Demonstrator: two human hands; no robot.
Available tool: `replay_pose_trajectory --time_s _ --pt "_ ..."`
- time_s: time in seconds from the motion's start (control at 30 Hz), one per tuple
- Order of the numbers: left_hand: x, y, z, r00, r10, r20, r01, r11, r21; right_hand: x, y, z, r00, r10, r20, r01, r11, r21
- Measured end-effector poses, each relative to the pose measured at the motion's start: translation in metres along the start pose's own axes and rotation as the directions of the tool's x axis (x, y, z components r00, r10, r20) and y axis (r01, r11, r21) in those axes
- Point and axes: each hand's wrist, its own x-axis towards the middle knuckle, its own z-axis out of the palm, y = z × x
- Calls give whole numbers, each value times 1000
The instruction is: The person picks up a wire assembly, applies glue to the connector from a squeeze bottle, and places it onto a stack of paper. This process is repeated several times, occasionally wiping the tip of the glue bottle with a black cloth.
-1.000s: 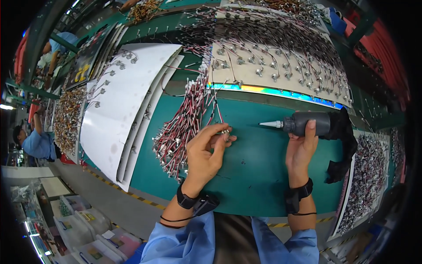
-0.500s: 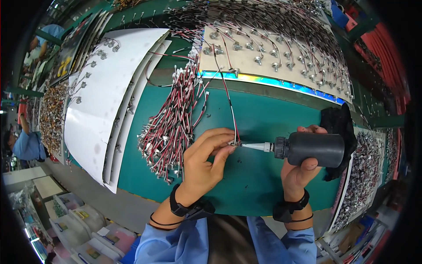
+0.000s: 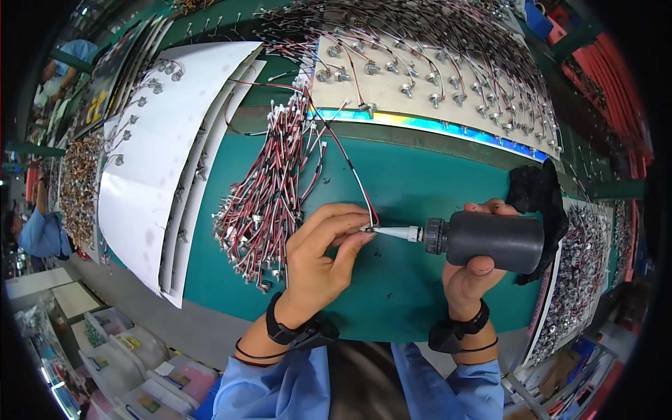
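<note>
Left hand [image 3: 318,262] has its fingers pinched shut on a tiny metal part at the end of a red-and-white wire [image 3: 350,168], right over the green bench [image 3: 420,189] mat – the right hand [image 3: 472,269] is wrapped around a matte black squeeze bottle [image 3: 490,241], its white conical nozzle touching that part – a bundle of red wires [image 3: 262,210] lies just left, beside glossy white card sheets [image 3: 161,161]

Your single head view looks steeply down, close over the table [image 3: 420,308]; its fisheye bends edges at the rim.
</note>
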Motion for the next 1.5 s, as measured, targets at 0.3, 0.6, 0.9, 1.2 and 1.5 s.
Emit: replay_pose_trajectory --time_s 0.3,0.6,0.9,1.2,1.5 --pt "0 1 0 1000 -2 -4 3 1000 19 0 -1 0 1000 -1 -19 1 1000 -9" --pt "0 0 0 1000 -6 -7 6 1000 -2 1 0 -1 999 -22 -35 21 999 -44" --pt "-1 0 -1 1000 -19 -8 19 1000 -18 1 1 -1 1000 -9 -21 8 999 -35" --pt "-1 -2 2 999 -16 -38 14 998 -57 2 -1 -2 999 -7 -41 6 999 -36" --pt "-1 -2 2 998 -50 -24 46 989 -139 5 8 -4 996 -73 -46 70 995 -72"
